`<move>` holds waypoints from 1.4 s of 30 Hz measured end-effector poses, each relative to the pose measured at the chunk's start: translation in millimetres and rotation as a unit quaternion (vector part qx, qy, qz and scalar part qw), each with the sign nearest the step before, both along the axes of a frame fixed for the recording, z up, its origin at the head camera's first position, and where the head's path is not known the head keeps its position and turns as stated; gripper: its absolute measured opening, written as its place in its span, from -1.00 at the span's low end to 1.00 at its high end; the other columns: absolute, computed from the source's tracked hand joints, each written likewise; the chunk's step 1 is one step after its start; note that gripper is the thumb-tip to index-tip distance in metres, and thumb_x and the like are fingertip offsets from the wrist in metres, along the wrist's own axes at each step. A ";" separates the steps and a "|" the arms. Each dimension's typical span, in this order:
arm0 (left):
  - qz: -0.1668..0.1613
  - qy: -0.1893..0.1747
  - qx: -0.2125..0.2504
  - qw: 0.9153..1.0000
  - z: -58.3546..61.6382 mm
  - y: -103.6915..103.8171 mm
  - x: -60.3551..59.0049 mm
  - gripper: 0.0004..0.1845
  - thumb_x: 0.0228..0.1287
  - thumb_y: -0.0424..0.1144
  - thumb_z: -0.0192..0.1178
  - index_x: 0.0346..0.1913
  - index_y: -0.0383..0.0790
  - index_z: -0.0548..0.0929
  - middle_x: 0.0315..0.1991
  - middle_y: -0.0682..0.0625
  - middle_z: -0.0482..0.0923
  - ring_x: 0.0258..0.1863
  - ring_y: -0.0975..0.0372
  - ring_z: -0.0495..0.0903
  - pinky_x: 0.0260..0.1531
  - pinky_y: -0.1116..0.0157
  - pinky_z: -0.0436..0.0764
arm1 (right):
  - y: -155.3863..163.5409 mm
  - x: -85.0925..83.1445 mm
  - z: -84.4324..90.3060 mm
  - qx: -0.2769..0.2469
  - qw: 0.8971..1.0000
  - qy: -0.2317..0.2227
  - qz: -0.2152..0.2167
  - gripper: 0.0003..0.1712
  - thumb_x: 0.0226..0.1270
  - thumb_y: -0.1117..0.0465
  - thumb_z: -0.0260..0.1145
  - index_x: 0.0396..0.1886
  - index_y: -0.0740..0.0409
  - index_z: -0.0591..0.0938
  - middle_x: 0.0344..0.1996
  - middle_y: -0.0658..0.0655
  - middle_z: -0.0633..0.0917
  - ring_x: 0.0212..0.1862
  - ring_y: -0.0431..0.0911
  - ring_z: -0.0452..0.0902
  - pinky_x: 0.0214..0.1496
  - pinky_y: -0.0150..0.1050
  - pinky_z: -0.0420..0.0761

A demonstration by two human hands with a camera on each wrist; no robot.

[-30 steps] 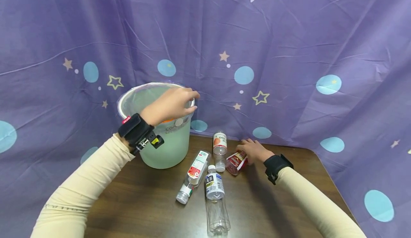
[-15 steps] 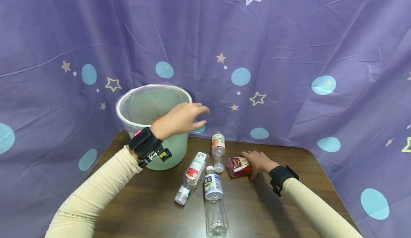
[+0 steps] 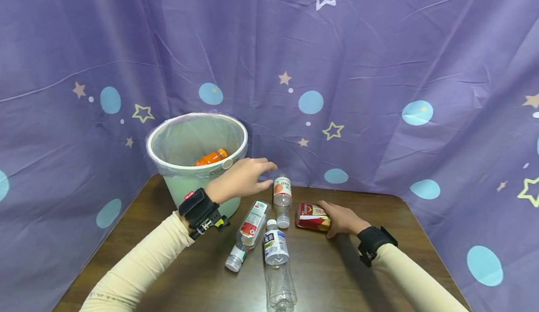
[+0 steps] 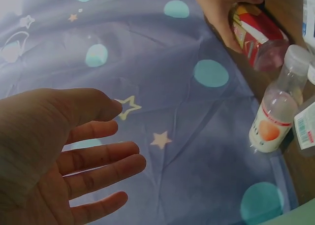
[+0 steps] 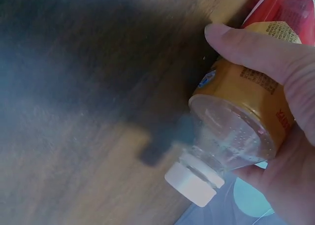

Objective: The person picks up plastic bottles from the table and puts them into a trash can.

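My right hand grips a plastic bottle with a red and gold label, which lies on its side at the right of the table. In the right wrist view the thumb lies across the label, and the white cap sticks out past the hand. My left hand hovers in front of the green bin, fingers spread and nothing in them, as the left wrist view shows. Close to its fingertips lies a clear bottle with a peach-coloured fruit on its label.
The green bin, lined with a clear bag, stands at the back left with an orange bottle inside. A clear bottle with a red and white label and a tea bottle lie mid-table. A purple curtain hangs behind.
My left hand has come away from the bin's rim, down and to the right, uncovering the orange bottle. The red-labelled bottle has turned to lie more sideways under my right hand.
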State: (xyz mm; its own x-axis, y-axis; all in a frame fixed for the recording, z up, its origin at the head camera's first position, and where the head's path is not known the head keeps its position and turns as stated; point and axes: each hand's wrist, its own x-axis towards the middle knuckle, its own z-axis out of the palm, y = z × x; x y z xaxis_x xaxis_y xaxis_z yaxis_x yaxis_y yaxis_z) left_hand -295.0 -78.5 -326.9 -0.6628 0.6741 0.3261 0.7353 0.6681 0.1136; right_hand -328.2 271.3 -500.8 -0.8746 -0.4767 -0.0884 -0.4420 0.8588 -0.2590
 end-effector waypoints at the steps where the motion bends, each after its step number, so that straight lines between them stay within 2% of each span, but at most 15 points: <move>1: -0.001 -0.002 0.003 1.000 -3.2 0.4 -0.3 -0.65 0.34 -0.17 0.33 0.15 -0.15 0.68 -0.06 -0.01 0.70 -0.30 0.22 0.66 -0.24 0.24 0.65 | 0.2 1.3 0.2 0.001 1.000 0.004 -0.001 0.18 -0.35 0.20 0.76 0.39 0.19 0.38 0.16 0.30 0.63 0.10 0.21 0.63 -0.01 0.18 0.64; 5: -0.001 -0.010 0.003 1.000 -14.2 0.2 -1.6 -0.65 0.35 -0.16 0.32 0.15 -0.14 0.67 -0.08 0.01 0.69 -0.24 0.20 0.66 -0.22 0.23 0.65 | 1.8 5.2 4.1 0.008 1.000 0.016 -0.014 0.08 -0.31 0.12 0.75 0.31 0.17 0.42 0.01 0.20 0.68 -0.03 0.09 0.65 -0.12 0.07 0.64; 9: 0.002 -0.018 0.003 1.000 -22.2 -1.1 -1.7 -0.64 0.36 -0.16 0.31 0.17 -0.12 0.66 -0.08 0.02 0.69 -0.23 0.22 0.65 -0.23 0.25 0.62 | 4.5 7.8 19.3 0.015 0.999 0.036 -0.025 0.05 -0.30 0.03 0.75 0.27 0.12 0.46 -0.10 0.12 0.70 -0.14 0.00 0.64 -0.23 -0.01 0.61; 13: 0.002 -0.024 0.012 1.000 -26.2 -1.4 -0.8 -0.60 0.35 -0.16 0.31 0.22 -0.13 0.64 -0.04 0.00 0.70 -0.23 0.22 0.64 -0.22 0.24 0.63 | 4.5 10.6 46.0 0.028 0.997 0.072 -0.018 0.06 -0.31 -0.03 0.75 0.29 0.10 0.49 -0.09 0.12 0.72 -0.16 0.02 0.66 -0.29 -0.02 0.61; 17: -0.002 -0.026 0.023 0.999 -29.0 0.2 0.0 -0.54 0.36 -0.14 0.31 0.28 -0.15 0.59 0.02 -0.06 0.70 -0.15 0.17 0.68 -0.11 0.18 0.67 | -0.4 15.0 77.4 0.042 0.994 0.100 -0.009 0.10 -0.31 -0.09 0.73 0.33 0.07 0.48 -0.04 0.14 0.71 -0.14 0.04 0.67 -0.29 -0.02 0.61; 23: -0.010 0.004 0.040 0.999 -30.9 5.3 -0.4 -0.46 0.41 0.01 0.25 0.36 -0.12 0.53 0.06 -0.07 0.68 -0.07 0.12 0.69 -0.02 0.14 0.67 | -15.5 24.4 120.4 0.049 0.990 0.134 0.004 0.06 -0.28 -0.11 0.71 0.32 0.03 0.50 -0.02 0.13 0.71 -0.16 -0.01 0.65 -0.28 -0.02 0.60; 28: -0.017 0.024 0.051 0.998 -29.7 11.5 -0.2 -0.31 0.28 0.06 0.34 0.42 -0.10 0.47 0.12 -0.03 0.63 -0.02 0.14 0.66 -0.02 0.17 0.66 | -34.8 32.6 145.5 0.044 0.988 0.150 0.007 0.01 -0.27 -0.12 0.71 0.28 0.02 0.52 -0.05 0.10 0.72 -0.20 -0.06 0.61 -0.31 -0.09 0.56; 34: -0.028 0.040 0.046 0.998 -26.7 21.5 -0.3 -0.13 0.11 0.19 0.46 0.44 -0.10 0.43 0.20 -0.06 0.54 0.08 0.10 0.60 0.07 0.14 0.63 | -59.5 39.5 161.2 0.036 0.986 0.160 0.017 0.00 -0.23 -0.13 0.70 0.27 0.07 0.52 -0.09 0.11 0.73 -0.22 -0.05 0.63 -0.32 -0.08 0.58; 42: -0.033 0.097 0.006 0.995 -22.9 30.2 1.1 0.00 0.04 0.29 0.45 0.47 -0.15 0.39 0.25 -0.07 0.52 0.19 0.10 0.54 0.22 0.13 0.52 | -83.7 47.4 166.3 0.021 0.985 0.163 0.041 -0.02 -0.20 -0.11 0.70 0.26 0.11 0.52 -0.13 0.08 0.71 -0.28 -0.08 0.62 -0.35 -0.15 0.60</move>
